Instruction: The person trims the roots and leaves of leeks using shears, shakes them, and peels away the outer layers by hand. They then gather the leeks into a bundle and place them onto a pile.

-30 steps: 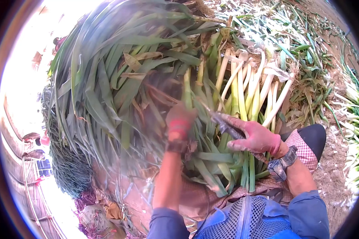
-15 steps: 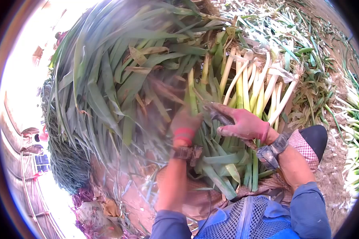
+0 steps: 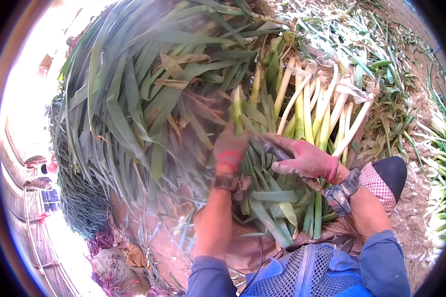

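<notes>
My left hand, in a red and pinkish glove, closes around a leek whose pale cut end points up and away from me. My right hand, also in a dirty pink glove, is just to the right with its fingers curled and pointing left. Something dark and narrow shows between its thumb and fingers, but I cannot make out what it is. Beyond the right hand lies a row of trimmed leeks, white ends away from me. Their green leaves spread over my lap below the hands.
A large heap of long green leek leaves fills the left. Stripped leaf scraps cover the ground at the far right. More pale-stemmed leeks lie along the right edge. A brown sack lies at the lower left.
My left hand and the leek have shifted very slightly. The right hand has moved a little down and right. The row of leeks appears unchanged.
</notes>
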`<state>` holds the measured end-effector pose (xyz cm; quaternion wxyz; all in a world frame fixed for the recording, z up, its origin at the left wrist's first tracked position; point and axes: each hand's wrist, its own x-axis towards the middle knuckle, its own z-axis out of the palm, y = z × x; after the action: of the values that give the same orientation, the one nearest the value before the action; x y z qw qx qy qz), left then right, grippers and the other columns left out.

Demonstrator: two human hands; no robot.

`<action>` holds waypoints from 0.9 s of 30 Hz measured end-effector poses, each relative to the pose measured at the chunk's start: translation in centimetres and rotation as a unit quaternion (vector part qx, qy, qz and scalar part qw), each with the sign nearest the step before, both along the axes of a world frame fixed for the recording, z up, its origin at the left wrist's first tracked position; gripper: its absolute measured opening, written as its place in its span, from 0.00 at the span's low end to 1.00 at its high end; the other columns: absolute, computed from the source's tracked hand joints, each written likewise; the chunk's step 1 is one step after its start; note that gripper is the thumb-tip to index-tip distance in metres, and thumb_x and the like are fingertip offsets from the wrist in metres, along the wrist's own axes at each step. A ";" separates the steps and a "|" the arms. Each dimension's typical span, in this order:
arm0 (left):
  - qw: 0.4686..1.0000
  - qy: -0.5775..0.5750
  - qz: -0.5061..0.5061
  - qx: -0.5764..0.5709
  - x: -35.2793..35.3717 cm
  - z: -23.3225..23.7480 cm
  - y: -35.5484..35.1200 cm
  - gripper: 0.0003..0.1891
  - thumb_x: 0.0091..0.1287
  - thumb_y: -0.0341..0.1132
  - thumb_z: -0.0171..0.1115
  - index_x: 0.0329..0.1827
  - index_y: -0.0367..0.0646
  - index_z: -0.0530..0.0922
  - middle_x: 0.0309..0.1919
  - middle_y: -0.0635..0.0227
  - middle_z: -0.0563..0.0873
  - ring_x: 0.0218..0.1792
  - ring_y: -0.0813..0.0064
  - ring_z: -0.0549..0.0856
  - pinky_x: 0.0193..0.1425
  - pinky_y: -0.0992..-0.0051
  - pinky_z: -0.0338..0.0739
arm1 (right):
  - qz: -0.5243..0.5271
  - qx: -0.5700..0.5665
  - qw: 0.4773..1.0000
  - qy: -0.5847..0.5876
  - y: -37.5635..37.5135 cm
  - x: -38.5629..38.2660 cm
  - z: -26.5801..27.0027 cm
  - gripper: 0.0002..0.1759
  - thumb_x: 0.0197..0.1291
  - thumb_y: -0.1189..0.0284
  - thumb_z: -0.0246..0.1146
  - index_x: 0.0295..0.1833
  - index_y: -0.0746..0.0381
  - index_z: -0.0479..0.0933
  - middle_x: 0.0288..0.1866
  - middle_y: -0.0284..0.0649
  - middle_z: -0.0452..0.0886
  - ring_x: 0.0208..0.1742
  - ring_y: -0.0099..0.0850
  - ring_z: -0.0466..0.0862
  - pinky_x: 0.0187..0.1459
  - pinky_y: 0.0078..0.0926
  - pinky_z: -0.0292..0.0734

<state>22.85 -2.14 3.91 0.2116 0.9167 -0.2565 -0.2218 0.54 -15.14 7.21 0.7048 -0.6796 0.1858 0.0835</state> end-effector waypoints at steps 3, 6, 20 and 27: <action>1.000 0.019 0.002 0.024 0.1 0.9 0.2 0.38 0.64 0.54 0.72 0.75 0.43 0.82 0.64 0.48 0.91 0.64 0.49 0.90 0.70 0.56 0.82 | 0.001 -0.137 0.985 -0.109 0.4 0.1 -1.9 0.51 0.66 0.50 0.73 0.90 0.54 0.62 0.70 0.55 0.87 0.66 0.46 0.89 0.71 0.38 0.79; 0.997 -0.046 -0.015 0.059 -0.3 1.2 -0.2 0.33 0.65 0.55 0.72 0.71 0.48 0.86 0.61 0.50 0.92 0.62 0.49 0.90 0.68 0.55 0.83 | -0.016 -0.155 0.986 -0.068 -0.3 1.2 -1.0 0.51 0.66 0.49 0.73 0.90 0.55 0.63 0.67 0.56 0.88 0.64 0.48 0.90 0.70 0.38 0.80; 0.983 -0.037 -0.063 0.171 1.9 1.4 -1.7 0.34 0.59 0.67 0.74 0.53 0.45 0.93 0.48 0.53 0.95 0.54 0.50 0.93 0.61 0.57 0.85 | -0.058 -0.212 0.975 0.011 -5.4 7.8 -2.4 0.50 0.65 0.53 0.72 0.87 0.61 0.65 0.72 0.57 0.85 0.69 0.47 0.88 0.73 0.36 0.78; 0.978 0.038 -0.147 0.146 -2.4 3.9 -0.4 0.33 0.55 0.65 0.73 0.38 0.37 0.94 0.34 0.49 0.94 0.41 0.48 0.95 0.50 0.58 0.87 | -0.023 -0.231 0.973 -0.010 -1.7 -0.2 0.1 0.52 0.63 0.51 0.74 0.89 0.54 0.64 0.69 0.55 0.86 0.65 0.47 0.89 0.70 0.36 0.78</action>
<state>20.45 -2.53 7.84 0.0504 0.8809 -0.3450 -0.3203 0.37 -16.84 7.33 0.5323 -0.8203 0.2086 0.0155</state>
